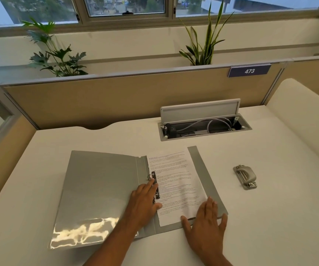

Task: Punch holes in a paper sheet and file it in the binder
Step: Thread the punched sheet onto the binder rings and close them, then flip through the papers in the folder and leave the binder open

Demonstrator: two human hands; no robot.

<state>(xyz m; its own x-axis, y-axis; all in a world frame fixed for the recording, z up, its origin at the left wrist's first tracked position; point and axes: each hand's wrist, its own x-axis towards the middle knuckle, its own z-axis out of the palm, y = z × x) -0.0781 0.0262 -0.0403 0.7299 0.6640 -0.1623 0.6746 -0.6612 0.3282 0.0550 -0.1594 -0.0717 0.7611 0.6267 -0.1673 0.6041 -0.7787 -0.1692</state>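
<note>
While the printed white paper sheet [176,187] lies on the right half of the open grey plastic binder [97,196], the left hand [145,198] rests with fingers extended on the black ring mechanism [155,186], and the right hand [206,223] lies spread flat on the sheet's lower right corner. Judged from this, the rings need closing: hold the sheet flat, keep its punched edge seated, then press the mechanism shut evenly. The grey metal hole punch [245,176] sits apart on the white desk [270,217].

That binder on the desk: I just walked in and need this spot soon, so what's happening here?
A person is filing a printed sheet in an open grey binder. The left hand rests at the ring clip; the right hand lies flat on the sheet's lower right corner. The hole punch sits untouched to the right on the desk.
</note>
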